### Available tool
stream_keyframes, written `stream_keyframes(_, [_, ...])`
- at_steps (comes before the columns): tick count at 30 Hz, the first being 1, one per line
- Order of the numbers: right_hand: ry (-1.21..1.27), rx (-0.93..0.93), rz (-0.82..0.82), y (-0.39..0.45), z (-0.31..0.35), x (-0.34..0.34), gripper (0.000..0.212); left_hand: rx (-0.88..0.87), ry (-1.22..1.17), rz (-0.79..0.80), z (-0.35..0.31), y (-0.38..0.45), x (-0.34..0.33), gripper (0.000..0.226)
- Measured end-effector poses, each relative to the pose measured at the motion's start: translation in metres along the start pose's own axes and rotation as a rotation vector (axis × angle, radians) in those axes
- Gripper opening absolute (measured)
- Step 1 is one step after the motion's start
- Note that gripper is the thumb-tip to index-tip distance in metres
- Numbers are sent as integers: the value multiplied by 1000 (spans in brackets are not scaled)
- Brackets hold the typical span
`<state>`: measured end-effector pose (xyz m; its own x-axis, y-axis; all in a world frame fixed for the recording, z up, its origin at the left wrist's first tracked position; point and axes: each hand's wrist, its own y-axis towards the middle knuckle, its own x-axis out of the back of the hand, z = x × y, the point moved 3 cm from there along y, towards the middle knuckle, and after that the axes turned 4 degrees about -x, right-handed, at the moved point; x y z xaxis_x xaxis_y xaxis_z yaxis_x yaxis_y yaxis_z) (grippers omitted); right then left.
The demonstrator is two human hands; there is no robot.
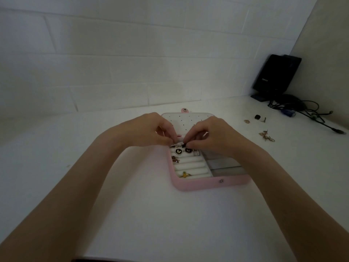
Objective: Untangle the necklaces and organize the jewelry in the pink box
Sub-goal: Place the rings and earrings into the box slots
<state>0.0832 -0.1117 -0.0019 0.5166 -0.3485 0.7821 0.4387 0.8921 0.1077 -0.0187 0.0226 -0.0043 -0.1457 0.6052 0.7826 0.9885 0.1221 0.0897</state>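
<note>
Necklace (179, 145) chain sits pinched between both sets of fingertips, left hand (151, 129) and right hand (209, 137) meeting over the box's (207, 184) hinge, likely to tease a knot apart where the charms can drop onto the ring rolls. Two black round pendants (178, 151) hang below. One pineapple ring (184, 174) sits slotted. Four or so loose pieces (266, 136) wait on the table (132, 205), right.

Both hands (151, 129) (211, 135) cover the pink box's (207, 186) middle; the pinched necklace (179, 144) is too small to resolve.
</note>
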Motion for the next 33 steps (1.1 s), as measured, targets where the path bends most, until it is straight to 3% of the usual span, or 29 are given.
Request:
stream_keyframes(10, [-65, 28, 50, 6, 5, -4, 14, 103, 55, 13, -8, 3, -4, 26])
stream_keyframes(33, [33, -28, 73, 6, 1, -1, 16, 122, 101, -8, -19, 0, -9, 9])
